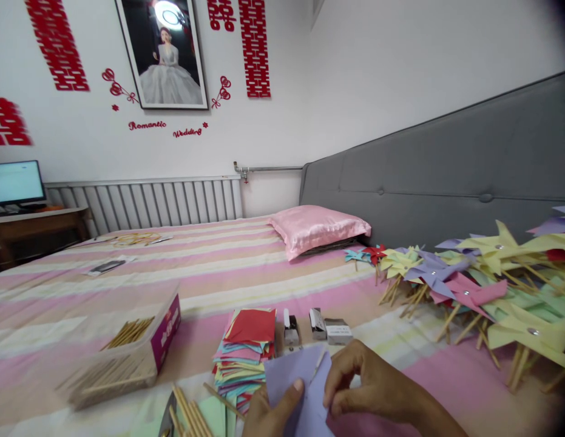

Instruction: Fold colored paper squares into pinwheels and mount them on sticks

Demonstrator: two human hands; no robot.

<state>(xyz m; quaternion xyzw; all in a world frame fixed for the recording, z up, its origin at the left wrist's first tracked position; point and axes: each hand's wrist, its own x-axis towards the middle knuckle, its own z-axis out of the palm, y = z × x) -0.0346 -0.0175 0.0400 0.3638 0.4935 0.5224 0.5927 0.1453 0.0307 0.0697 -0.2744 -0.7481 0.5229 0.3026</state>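
Note:
My left hand [275,413] grips a purple sheet of paper [291,370], its thumb pressed flat on the front. A slim whitish strip or slit runs slantwise across the upper part of the sheet. With fingertips pinched together, my right hand [368,385] is at the sheet's right edge; anything small between them is hidden. A wooden stick [223,400] reaches toward my left hand, and I cannot tell if it is held. Just behind the sheet stands an uneven stack of coloured paper squares [248,346], red on top. More wooden sticks [191,413] lie beside scissors [167,419] at the bottom.
A clear plastic box [141,358] with wooden sticks stands at left. Small open boxes [339,331] sit beyond the sheet. Many finished paper pinwheels [468,291] on sticks crowd the right side. Farther back are a pink pillow [318,227] and a phone [107,267] on the striped bedsheet [209,261].

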